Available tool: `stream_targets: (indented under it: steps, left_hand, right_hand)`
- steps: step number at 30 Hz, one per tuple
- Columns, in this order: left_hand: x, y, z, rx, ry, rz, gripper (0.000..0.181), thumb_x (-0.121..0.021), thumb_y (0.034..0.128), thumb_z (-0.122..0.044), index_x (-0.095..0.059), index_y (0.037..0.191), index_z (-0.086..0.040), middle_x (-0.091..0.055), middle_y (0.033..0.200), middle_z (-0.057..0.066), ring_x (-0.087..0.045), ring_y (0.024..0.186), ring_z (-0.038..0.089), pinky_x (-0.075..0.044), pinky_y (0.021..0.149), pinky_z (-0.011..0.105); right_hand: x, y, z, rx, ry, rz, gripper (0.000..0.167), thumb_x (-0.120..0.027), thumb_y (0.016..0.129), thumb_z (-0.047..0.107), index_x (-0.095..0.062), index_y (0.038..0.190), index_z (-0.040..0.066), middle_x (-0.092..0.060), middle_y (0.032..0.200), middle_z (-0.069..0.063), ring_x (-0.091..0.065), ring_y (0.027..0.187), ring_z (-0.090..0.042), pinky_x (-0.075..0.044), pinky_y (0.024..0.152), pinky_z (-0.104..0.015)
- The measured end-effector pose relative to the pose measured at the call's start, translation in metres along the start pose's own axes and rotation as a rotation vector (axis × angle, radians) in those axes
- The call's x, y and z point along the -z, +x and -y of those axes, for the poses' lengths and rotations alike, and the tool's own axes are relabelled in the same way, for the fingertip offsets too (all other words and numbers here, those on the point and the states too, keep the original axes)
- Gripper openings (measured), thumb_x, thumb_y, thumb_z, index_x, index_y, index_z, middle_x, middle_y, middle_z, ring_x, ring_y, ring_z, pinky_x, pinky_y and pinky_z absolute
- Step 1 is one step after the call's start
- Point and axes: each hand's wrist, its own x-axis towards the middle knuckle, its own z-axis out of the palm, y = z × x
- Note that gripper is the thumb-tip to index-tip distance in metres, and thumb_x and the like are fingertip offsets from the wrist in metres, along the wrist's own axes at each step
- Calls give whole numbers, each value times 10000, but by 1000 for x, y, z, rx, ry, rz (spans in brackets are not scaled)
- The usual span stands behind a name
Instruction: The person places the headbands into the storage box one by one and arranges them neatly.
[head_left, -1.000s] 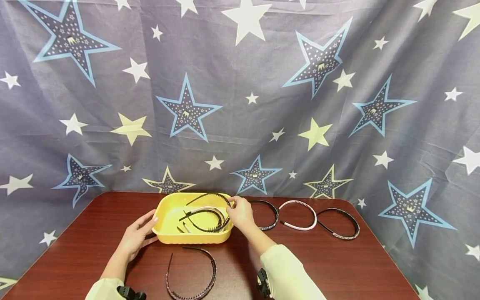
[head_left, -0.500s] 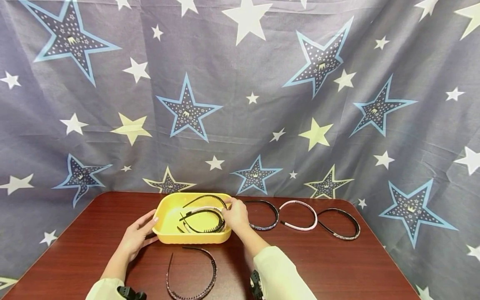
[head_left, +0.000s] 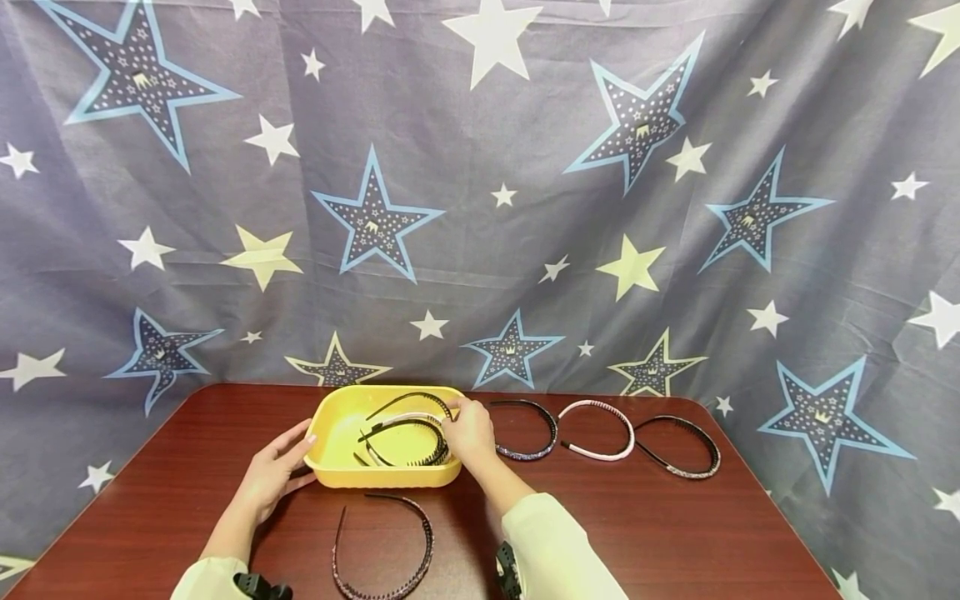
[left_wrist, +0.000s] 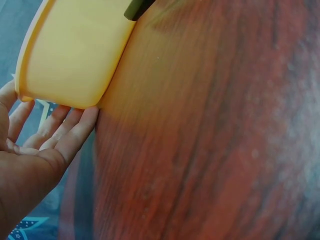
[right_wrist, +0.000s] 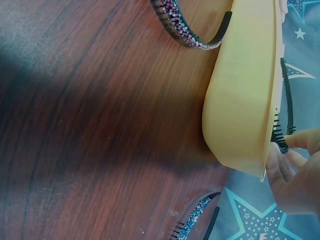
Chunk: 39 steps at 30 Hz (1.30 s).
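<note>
Currently the right hand [head_left: 471, 433] is pinching a black headband [head_left: 416, 394] between thumb and fingers, just inside the near end of a yellow box [head_left: 386, 477]; in the head view that hand is covering the gripped part. The left hand [head_left: 270, 477] is resting against the opposite end of the box, its fingers fairly straight and spread, touching the wall and rim rather than curling around anything.

Between the hands, more headbands [head_left: 433, 457] are overlapping inside the box, so their exact number is hard to make out, and the front wall is hiding their lower parts. Both sleeves [head_left: 558, 546] are running out of the picture. In the right wrist view, a pink-beaded headband [right_wrist: 187, 32] and a blue-beaded headband [right_wrist: 194, 220] are being cut off by the edges; the first is lying on the counter [head_left: 637, 533] nearer the person than either hand, the second just beyond the right hand. Farther to that hand's right, a pale pink headband [head_left: 628, 429] and a dark headband [head_left: 712, 454] are lying in a row.

Compared with a second ago, the right hand is sitting slightly farther left and lower, the pinched headband having shifted with it, while the left hand and box are staying put.
</note>
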Motion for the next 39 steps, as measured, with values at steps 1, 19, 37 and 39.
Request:
stream_targets:
  steps: [1, 19, 37, 39]
  left_hand:
    - [0, 0, 0, 0, 1, -1, 720, -520, 917, -484, -235, 1499, -169, -297, 1471, 191, -606, 904, -41, -554, 868, 348]
    - [1, 2, 1, -11, 9, 5, 701, -510, 927, -474, -236, 1499, -175, -304, 1472, 212, -624, 961, 20, -554, 870, 356]
    - [0, 0, 1, -9, 8, -1, 712, -515, 924, -476, -237, 1498, -158, -303, 1470, 214, -622, 946, 6, -553, 872, 361]
    - [0, -1, 1, -10, 10, -1, 706, -511, 929, -470, -235, 1498, -157, -305, 1468, 213, -620, 940, 1, -553, 871, 359]
  right_hand:
    - [0, 0, 1, -5, -4, 2, 269, -660, 779, 101, -709, 1043, 117, -648, 927, -99, -608, 779, -228, -516, 679, -345]
    - [-1, -1, 1, 10, -101, -6, 242, -664, 785, 121, -712, 1021, 99, -661, 963, -117, -637, 882, -284, -530, 724, -390]
    - [-5, -1, -2, 5, -106, -27, 195, -676, 785, 132, -723, 972, 102, -661, 933, -109, -641, 853, -299, -530, 703, -398]
    - [-5, -1, -2, 6, -107, -31, 190, -677, 782, 130, -725, 963, 102, -663, 928, -109, -643, 851, -302, -531, 703, -400]
